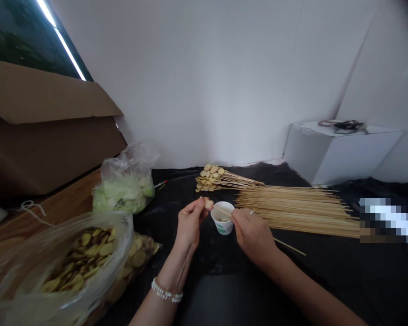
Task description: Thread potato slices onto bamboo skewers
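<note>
My left hand (191, 220) pinches a pale round slice (208, 204) just left of a white paper cup (223, 227). In my right hand (253, 233) is a thin wooden skewer (223, 211), which crosses over the cup's mouth with its tip at the slice. Behind the cup lie skewers with slices (209, 174) on their left ends. To their right a wide layer of bare skewers (302, 208) is spread out. An open plastic bag of slices (85, 260) stands at the lower left.
Behind the open bag sits a clear bag of pale green pieces (124, 192). A cardboard box (51, 149) is at the far left, and a white box (340, 149) with a dark item on top at the right. Black sheeting (221, 290) covers the work surface.
</note>
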{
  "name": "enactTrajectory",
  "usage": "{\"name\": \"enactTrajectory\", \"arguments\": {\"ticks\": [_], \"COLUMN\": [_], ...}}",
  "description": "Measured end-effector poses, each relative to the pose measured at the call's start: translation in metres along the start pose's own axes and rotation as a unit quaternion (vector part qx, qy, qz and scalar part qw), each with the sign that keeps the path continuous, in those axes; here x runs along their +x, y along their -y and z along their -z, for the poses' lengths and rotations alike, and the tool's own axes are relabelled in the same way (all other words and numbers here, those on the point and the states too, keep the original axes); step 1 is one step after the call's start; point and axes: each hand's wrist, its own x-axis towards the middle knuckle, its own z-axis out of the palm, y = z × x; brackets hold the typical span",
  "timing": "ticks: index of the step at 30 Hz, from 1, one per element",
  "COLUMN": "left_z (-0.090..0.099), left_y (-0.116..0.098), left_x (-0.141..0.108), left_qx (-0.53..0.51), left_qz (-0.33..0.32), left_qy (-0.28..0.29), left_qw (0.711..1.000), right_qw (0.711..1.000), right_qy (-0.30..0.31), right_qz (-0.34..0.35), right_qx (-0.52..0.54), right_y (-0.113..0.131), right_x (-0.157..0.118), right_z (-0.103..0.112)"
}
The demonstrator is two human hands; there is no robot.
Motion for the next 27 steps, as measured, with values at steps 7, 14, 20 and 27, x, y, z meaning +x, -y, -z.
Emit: {"name": "enactTrajectory", "arguments": {"ticks": [7, 14, 20, 27], "left_z": [-0.0014, -0.0018, -0.0033, -0.0028], "left_y": [-0.0010, -0.0016, -0.0012, 0.0018], "left_x": [-0.0026, -0.0024, -0.0034, -0.0031], "left_qx": [0.000, -0.003, -0.017, -0.001], "left_qz": [-0.004, 0.000, 0.002, -0.021], "left_qy": [0.006, 0.007, 0.014, 0.015], "left_qw": [1.000, 1.000, 1.000, 1.000], "right_qw": [1.000, 0.999, 0.999, 0.998], "right_qy": [0.007, 0.035, 0.022, 0.044], "right_qz": [-0.011, -0.007, -0.012, -0.031], "right_qx": [0.007, 0.008, 0.023, 0.022], "right_y": [-0.0009, -0.0003, 0.0003, 0.0014], "right_x": [-0.0003, -0.0021, -0.0010, -0.0005], "right_z": [-0.0010, -0.0046, -0.0027, -0.0013]}}
